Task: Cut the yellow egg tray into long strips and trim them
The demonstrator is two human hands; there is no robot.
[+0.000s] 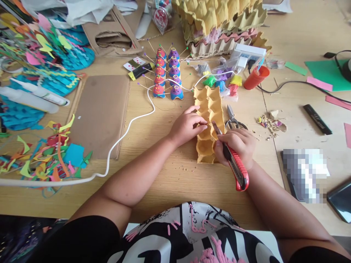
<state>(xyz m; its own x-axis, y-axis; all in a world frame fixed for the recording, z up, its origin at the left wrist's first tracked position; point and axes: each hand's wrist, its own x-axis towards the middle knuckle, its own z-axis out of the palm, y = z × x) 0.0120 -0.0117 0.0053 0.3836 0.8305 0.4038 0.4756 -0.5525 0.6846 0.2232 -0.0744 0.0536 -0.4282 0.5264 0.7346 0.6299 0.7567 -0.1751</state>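
A yellow cardboard egg carton piece (205,144), two cups wide, lies on the table in front of me. My left hand (188,125) holds it from the left side, thumb and fingers bent over its middle cups. In my right hand (237,144) is a red utility knife (238,170), its blade tip touching the carton's middle ridge. Just beyond my right hand, a pair of scissors (232,116) is partly hidden by it. Two painted carton strips, one of red-and-blue figures (159,78) and one of purple figures (175,75), stand behind, with pins stuck in them.
A white cable (131,124) crosses the table from the left to a power strip (248,53). Stacked egg trays (219,22) stand at the back. Coloured paper scraps (52,157) and a cardboard sheet (101,113) lie left; a red cup (256,77) and a phone (341,199) are right.
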